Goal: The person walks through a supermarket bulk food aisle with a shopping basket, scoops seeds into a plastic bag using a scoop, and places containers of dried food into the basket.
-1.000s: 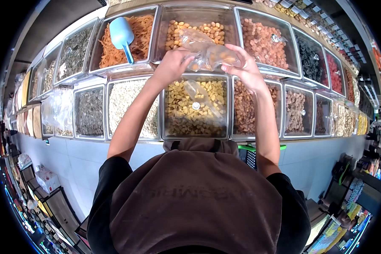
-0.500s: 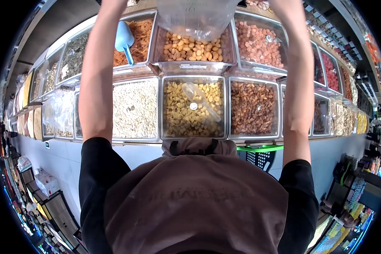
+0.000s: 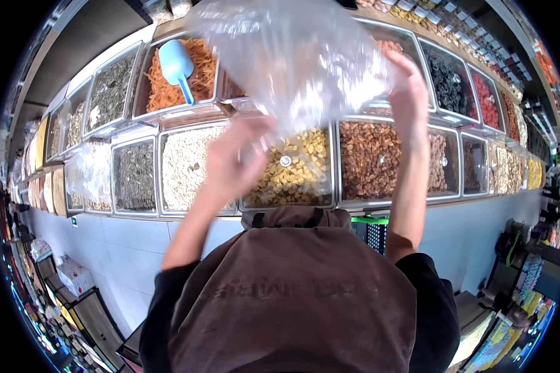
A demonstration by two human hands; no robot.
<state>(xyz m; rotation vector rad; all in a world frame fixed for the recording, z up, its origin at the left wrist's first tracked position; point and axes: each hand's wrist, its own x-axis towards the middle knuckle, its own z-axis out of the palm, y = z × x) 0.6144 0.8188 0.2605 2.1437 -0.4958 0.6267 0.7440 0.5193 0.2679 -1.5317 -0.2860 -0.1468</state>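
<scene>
Nearest you, your left hand (image 3: pixel 233 160), blurred, meets the lower corner of the clear plastic bag (image 3: pixel 298 65), its grip impossible to tell; your right hand (image 3: pixel 409 93) pinches the bag's right edge; beyond, the bag spreads over the clear bins (image 3: pixel 336 165), right of the blue scoop (image 3: pixel 175 62)

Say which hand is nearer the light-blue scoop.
Left. The left hand is below and right of the light-blue scoop in the picture; the right hand is farther right, at the right edge of the clear plastic bag.
</scene>
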